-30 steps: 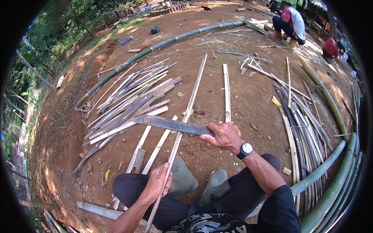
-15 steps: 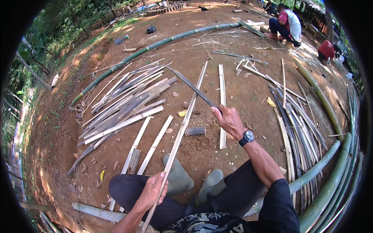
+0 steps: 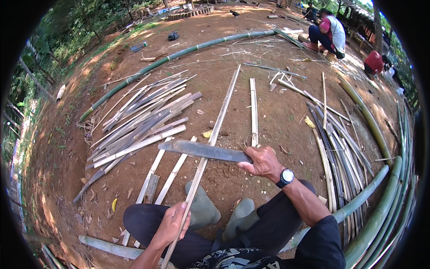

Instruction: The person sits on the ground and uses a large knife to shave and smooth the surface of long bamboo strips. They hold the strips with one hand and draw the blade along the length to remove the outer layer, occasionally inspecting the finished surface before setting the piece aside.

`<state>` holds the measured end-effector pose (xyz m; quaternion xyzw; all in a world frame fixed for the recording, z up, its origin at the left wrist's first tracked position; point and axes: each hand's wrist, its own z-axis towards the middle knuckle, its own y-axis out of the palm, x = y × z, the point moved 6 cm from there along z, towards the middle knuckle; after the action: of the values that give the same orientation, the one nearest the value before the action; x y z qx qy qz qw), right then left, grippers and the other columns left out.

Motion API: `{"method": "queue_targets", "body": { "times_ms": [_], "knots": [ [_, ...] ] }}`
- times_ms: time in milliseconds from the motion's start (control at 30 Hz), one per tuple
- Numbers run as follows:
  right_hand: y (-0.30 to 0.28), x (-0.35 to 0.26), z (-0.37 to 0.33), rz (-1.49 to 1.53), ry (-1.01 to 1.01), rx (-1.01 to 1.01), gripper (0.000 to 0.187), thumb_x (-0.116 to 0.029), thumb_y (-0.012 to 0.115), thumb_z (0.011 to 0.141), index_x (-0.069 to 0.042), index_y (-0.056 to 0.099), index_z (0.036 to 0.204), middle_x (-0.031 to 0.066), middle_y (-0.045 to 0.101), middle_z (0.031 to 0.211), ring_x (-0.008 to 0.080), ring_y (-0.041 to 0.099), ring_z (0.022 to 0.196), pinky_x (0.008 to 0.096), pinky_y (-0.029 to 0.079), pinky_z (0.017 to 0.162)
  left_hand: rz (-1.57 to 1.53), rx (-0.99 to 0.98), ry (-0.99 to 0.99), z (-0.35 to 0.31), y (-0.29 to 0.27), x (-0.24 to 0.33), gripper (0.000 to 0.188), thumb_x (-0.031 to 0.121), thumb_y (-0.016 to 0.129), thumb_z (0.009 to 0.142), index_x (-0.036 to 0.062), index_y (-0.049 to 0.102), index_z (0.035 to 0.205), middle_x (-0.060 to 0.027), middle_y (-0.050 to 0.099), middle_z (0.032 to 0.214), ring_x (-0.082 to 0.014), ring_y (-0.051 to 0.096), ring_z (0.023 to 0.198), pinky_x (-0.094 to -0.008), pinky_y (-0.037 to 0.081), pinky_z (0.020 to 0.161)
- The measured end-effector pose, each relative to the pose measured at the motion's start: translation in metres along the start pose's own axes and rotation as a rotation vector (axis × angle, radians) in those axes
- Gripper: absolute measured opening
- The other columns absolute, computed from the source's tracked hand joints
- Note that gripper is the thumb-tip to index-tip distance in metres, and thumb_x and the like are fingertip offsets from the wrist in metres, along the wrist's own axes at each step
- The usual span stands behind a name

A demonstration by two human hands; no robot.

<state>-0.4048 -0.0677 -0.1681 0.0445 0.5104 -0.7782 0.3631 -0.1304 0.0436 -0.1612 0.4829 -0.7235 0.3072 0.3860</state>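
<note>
My left hand (image 3: 174,222) is clamped round the lower part of a bamboo strip (image 3: 218,124), which slants away past my left boot (image 3: 203,210); my right hand (image 3: 263,162) grips a machete (image 3: 204,150) crossing over the strip; whether they touch, I cannot tell.

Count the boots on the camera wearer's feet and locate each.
2: the left boot is partly behind the bamboo strip held in the left hand; the right boot is to its right, below the right hand in the picture. Both show.
</note>
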Motion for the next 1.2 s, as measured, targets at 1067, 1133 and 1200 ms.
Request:
{"method": "queue_targets", "body": {
  "times_ms": [1067,1133,1200],
  "knots": [
    [-0.025,-0.002,0.009,-0.085,-0.308,0.080,0.060,-0.062,0.043,0.088,-0.006,0.055,0.071,0.0029,0.044,0.044,0.0170,0.041,0.034,0.0372,0.038,0.035,0.063,-0.109,0.011,-0.005,0.014,-0.007,0.041,0.035,0.032,0.100,0.0012,0.048,0.084,-0.0026,0.042,0.052,-0.0093,0.039,0.035,-0.0239,0.033,0.032],
    [-0.023,0.050,0.012,-0.043,0.024,0.039,0.061,-0.061,0.047,0.087,-0.004,0.054,0.068,0.0061,0.045,0.043,0.0205,0.044,0.035,0.0378,0.040,0.037,0.074,-0.101,0.005,-0.005,0.015,-0.009,0.041,0.035,0.033,0.100,0.0011,0.048,0.083,-0.0028,0.043,0.052,-0.0094,0.039,0.035,-0.0243,0.034,0.033],
    [-0.041,0.102,0.019,0.001,0.406,0.112,0.061,-0.055,0.047,0.090,-0.001,0.053,0.061,0.0124,0.043,0.040,0.0249,0.046,0.036,0.0396,0.037,0.038,0.018,-0.079,-0.022,-0.007,0.015,-0.017,0.041,0.035,0.033,0.100,0.0011,0.048,0.083,-0.0031,0.044,0.053,-0.0096,0.040,0.035,-0.0248,0.035,0.033]
  ]
}}
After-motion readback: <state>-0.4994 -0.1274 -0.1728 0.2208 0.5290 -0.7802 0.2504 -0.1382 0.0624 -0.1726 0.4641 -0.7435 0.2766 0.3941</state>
